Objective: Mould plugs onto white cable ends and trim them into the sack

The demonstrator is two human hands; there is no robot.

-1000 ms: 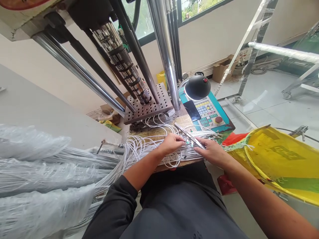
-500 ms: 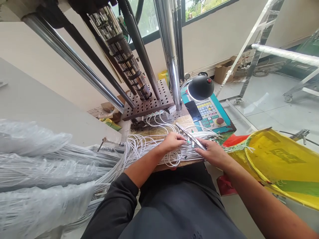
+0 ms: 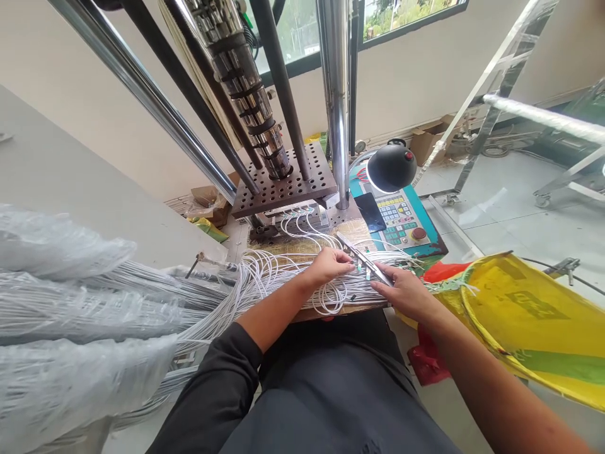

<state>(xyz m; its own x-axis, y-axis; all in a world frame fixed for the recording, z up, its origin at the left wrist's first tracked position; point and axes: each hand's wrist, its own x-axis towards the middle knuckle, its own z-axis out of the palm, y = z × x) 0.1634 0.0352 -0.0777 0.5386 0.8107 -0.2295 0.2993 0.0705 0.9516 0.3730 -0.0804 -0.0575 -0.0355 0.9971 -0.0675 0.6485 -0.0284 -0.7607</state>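
The press (image 3: 283,189), its top cut off by the frame's upper edge, stands over white cables (image 3: 265,277) across the centre — the lamp (image 3: 391,168) hides part of the control panel (image 3: 401,217) to the right. Right-hand fingers (image 3: 399,287) grip the metal bar (image 3: 363,258) mid-frame; whether the left hand (image 3: 331,265), at its near side, pinches anything is unclear.

Beneath left hand (image 3: 328,265) and right hand (image 3: 404,291), cables (image 3: 265,277); in the latter, a bar (image 3: 356,253). Beyond the left, a press plate (image 3: 314,171); beyond the right, a control panel (image 3: 399,217) under a lamp (image 3: 391,168). Leftward, bundles (image 3: 61,309); rightward, a bag (image 3: 543,302).
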